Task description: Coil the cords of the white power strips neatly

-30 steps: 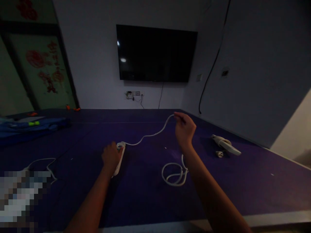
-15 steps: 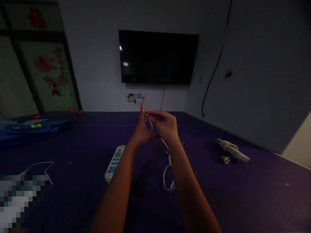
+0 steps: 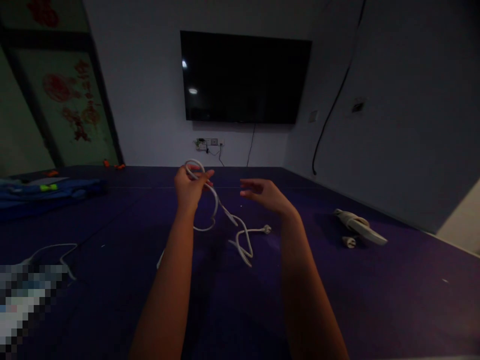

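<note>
My left hand (image 3: pixel 190 187) is closed on a white power cord (image 3: pixel 216 200), with a loop of it standing above the fingers. From there the cord runs down to the right and lies in loose bends on the purple floor. It ends in a plug (image 3: pixel 266 229). Off to the right, my right hand (image 3: pixel 264 194) is held in the air with the fingers apart and nothing in them. Behind my left forearm the white power strip (image 3: pixel 160 260) is almost wholly hidden; only a sliver of its edge shows.
A second white power strip (image 3: pixel 369 234) with its cord wrapped round it lies at the right, its plug (image 3: pixel 349 242) beside it. Blue cloth (image 3: pixel 71 190) lies at the left. Near it is a thin white cable (image 3: pixel 52 246). A television (image 3: pixel 245 77) hangs on the far wall.
My hands have moved apart: the left went left with the cord looped in it, the right let go and drew right. The cord's plug now shows on the floor. The view has tilted slightly down.
</note>
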`<state>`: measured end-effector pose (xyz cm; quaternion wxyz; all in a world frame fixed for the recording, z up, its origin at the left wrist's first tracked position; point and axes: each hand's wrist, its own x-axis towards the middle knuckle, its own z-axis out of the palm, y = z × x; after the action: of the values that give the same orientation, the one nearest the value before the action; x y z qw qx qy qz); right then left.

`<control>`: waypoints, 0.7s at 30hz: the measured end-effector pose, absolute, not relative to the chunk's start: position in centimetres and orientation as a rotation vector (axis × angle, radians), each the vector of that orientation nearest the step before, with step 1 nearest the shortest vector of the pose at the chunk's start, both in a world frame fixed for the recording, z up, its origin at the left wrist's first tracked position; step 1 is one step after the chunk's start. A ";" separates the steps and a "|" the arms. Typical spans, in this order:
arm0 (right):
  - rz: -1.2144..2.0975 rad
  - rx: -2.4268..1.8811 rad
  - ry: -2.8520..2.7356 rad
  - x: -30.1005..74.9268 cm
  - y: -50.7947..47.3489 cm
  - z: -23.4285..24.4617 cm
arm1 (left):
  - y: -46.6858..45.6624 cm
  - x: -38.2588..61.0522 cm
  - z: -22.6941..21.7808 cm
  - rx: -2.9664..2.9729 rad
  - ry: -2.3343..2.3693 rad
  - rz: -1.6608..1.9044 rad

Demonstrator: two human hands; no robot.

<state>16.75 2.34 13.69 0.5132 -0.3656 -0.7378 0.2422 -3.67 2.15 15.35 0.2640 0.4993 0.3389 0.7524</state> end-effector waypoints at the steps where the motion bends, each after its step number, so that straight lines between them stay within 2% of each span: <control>1: 0.638 -0.960 -1.832 17.0 2.8 13.2 | 2.3 -4.1 15.4 1.288 0.895 2.091; 5: 0.849 -1.270 -2.099 16.4 4.5 11.2 | 2.7 -5.8 15.4 1.112 0.789 2.243; 9: 0.980 -1.401 -2.307 14.5 5.9 9.1 | 2.6 -6.9 15.8 1.021 0.703 2.346; 14: 0.889 -1.447 -2.330 13.1 6.6 7.7 | 1.8 -7.3 16.7 0.932 0.670 2.425; 21: 0.581 -1.156 -1.923 14.7 5.9 11.2 | 1.4 -7.0 16.7 0.867 0.776 2.392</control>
<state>14.66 5.90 11.18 0.4003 -0.4571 -0.7603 0.2297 -7.02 1.39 16.74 0.2385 0.3165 0.2834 0.8733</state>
